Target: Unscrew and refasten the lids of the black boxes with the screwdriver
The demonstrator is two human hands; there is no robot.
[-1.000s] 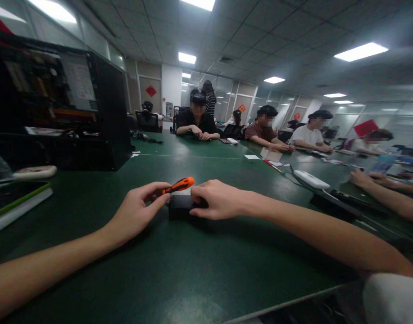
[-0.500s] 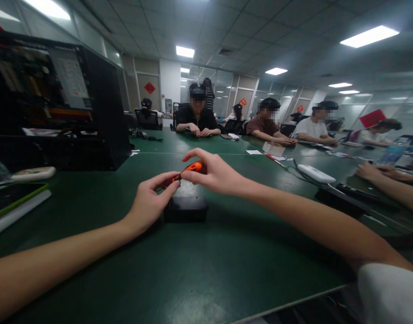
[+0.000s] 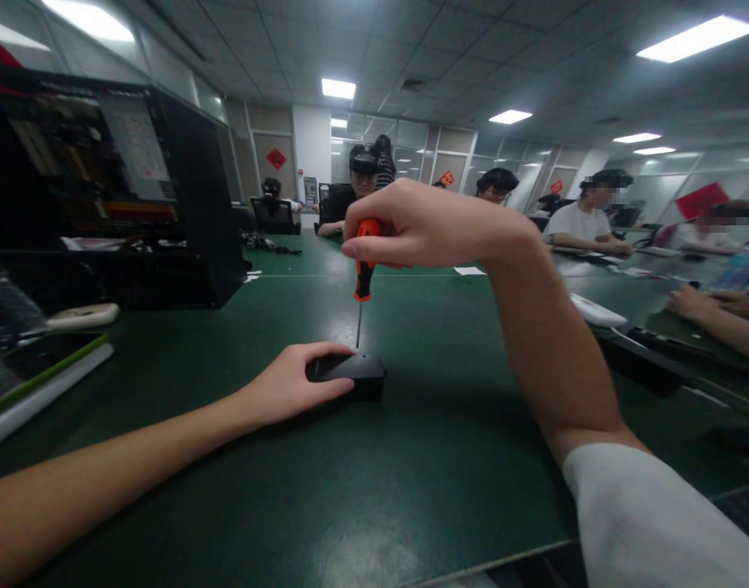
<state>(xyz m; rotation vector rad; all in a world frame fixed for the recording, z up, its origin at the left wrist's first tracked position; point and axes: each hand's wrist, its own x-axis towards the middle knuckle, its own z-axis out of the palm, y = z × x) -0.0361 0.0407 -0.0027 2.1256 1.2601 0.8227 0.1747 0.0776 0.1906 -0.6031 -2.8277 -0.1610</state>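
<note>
A screwdriver (image 3: 364, 282) with an orange and black handle stands upright, its thin shaft pointing down. My right hand (image 3: 411, 224) is closed around the top of the handle, wrist bent high above the table. Below it, the tip is at or just above the top face of a black rectangular box (image 3: 367, 380), near a small spot there; contact cannot be told. My left hand (image 3: 306, 380) grips the box from its left side, thumb on the near side and fingers over the far edge.
An open computer case (image 3: 193, 196) stands at the left on the green table (image 3: 257, 506). Nearer lies a green-edged item (image 3: 49, 384) beside a pale object (image 3: 83, 316). A white device with a cable (image 3: 598, 310) lies at the right. Several people sit around the table.
My right hand has risen and turned the screwdriver from lying slantwise between both hands to upright over the box. My left hand has let go of the screwdriver and taken hold of the box.
</note>
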